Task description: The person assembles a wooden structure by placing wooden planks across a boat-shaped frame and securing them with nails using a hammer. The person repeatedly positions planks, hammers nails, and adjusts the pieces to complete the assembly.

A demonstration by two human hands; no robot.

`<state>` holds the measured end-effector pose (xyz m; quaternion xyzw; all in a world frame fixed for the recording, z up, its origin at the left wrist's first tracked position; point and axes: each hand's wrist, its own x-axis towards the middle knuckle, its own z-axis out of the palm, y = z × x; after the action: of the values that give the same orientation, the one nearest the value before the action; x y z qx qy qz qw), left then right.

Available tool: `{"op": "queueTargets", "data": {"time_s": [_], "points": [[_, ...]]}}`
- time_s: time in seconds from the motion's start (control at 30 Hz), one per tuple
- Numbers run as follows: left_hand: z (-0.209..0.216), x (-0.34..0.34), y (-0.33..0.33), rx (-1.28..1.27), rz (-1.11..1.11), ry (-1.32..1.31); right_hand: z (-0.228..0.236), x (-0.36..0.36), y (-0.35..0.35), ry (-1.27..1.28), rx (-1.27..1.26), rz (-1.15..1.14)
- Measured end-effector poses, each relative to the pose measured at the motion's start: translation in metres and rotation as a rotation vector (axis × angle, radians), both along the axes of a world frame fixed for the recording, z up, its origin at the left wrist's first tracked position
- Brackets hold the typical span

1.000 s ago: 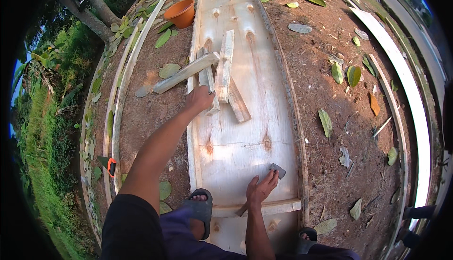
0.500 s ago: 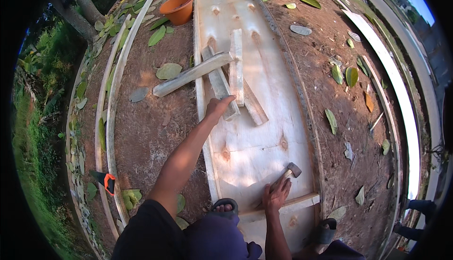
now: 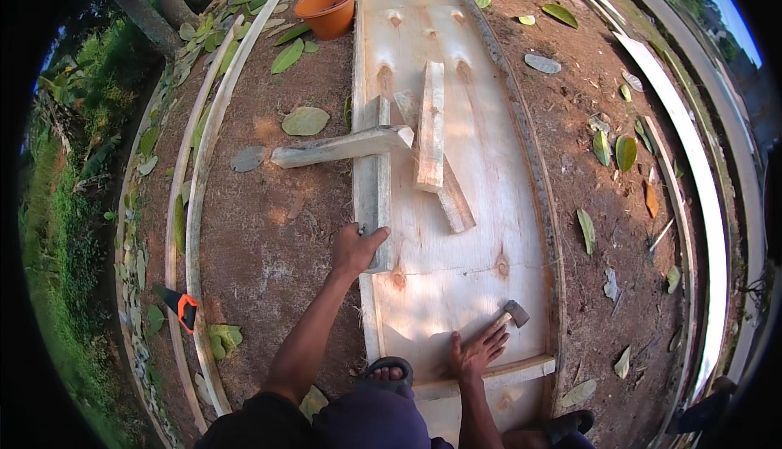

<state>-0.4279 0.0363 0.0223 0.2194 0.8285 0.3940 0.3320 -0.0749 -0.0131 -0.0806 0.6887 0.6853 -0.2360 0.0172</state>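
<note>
My left hand (image 3: 357,249) is closed round the near end of a short wooden block (image 3: 374,205), thumb on its top. This block lies lengthwise along the left edge of a long plywood sheet (image 3: 440,286), under another block (image 3: 326,148) that juts out over the soil. Two more blocks rest crossed to the right, a pale upper one (image 3: 431,131) over a lower one (image 3: 456,207). My right hand (image 3: 478,354) lies flat with fingers stretched over the handle of a hammer (image 3: 516,313), hiding most of that handle. The hammer's head points away to the right.
A wooden crosspiece (image 3: 497,373) spans the sheet near my feet. At left lie long wooden strips (image 3: 195,205) and a handsaw (image 3: 181,306) with an orange handle. An orange basin (image 3: 326,12) stands at the far left of the sheet. A white board (image 3: 692,156) runs along the right.
My left hand has drawn its block toward me and leftward, straightening it along the sheet's edge. The block across it has turned slightly. My right hand stays by the hammer.
</note>
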Motion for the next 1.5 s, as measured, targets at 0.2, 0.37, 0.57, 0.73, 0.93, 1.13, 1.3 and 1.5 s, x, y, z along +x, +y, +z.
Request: {"op": "queueTargets", "data": {"time_s": [0.2,0.37,0.57,0.73,0.93,1.13,1.3,1.5], "points": [[0.020,-0.033,-0.022,0.060,-0.024,0.078,-0.007,0.002,-0.001,0.008,-0.037,0.013],[0.049,-0.099,0.031,0.088,-0.061,0.183,-0.007,0.010,0.003,-0.018,0.005,-0.010],[0.044,-0.222,0.094,-0.259,0.102,0.723,-0.003,0.000,-0.004,0.038,-0.017,0.006],[0.049,-0.165,0.138,-0.264,-0.079,0.790,-0.006,0.008,0.005,-0.016,-0.003,-0.007],[0.013,-0.050,0.179,-0.365,-0.298,0.281,-0.008,0.007,0.000,-0.004,0.006,0.014],[-0.007,-0.001,0.185,-0.294,-0.328,0.318,-0.002,-0.002,-0.002,-0.003,-0.019,0.007],[-0.009,0.003,0.150,-0.105,-0.185,0.011,0.002,-0.001,0.001,-0.030,-0.024,0.007],[-0.014,0.031,0.051,0.373,-0.076,-0.451,-0.006,0.007,-0.002,-0.028,0.014,0.031]]}}
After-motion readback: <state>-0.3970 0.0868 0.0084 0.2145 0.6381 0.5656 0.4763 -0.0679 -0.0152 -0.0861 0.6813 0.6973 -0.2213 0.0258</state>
